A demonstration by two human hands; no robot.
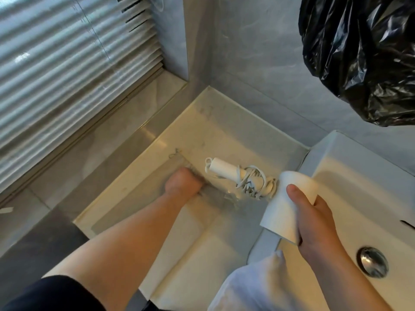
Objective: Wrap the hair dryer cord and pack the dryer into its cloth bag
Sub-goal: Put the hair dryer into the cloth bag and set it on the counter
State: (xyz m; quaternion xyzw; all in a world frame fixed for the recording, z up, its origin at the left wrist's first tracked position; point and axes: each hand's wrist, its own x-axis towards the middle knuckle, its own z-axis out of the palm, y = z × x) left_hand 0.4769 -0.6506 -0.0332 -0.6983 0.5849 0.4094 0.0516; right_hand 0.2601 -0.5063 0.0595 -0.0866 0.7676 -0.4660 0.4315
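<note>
My right hand [314,223] grips the barrel of the white hair dryer [284,212] over the seam between the counter and the sink. Its handle [222,169] points away to the upper left. The grey cord [253,185] is wound in loose loops around the handle, with a small loop sticking out at the far end. My left hand [183,181] is closed in a fist on the edge of a grey, motion-blurred cloth bag [125,207] that lies on the pale counter [215,131]. The bag's mouth is just below the dryer handle; its exact shape is blurred.
A white sink basin [359,194] with a metal drain [372,261] is at the right. A black plastic bag [359,52] hangs at the top right. Window blinds [67,63] and a sill fill the left. A white cloth [258,286] lies at the bottom edge.
</note>
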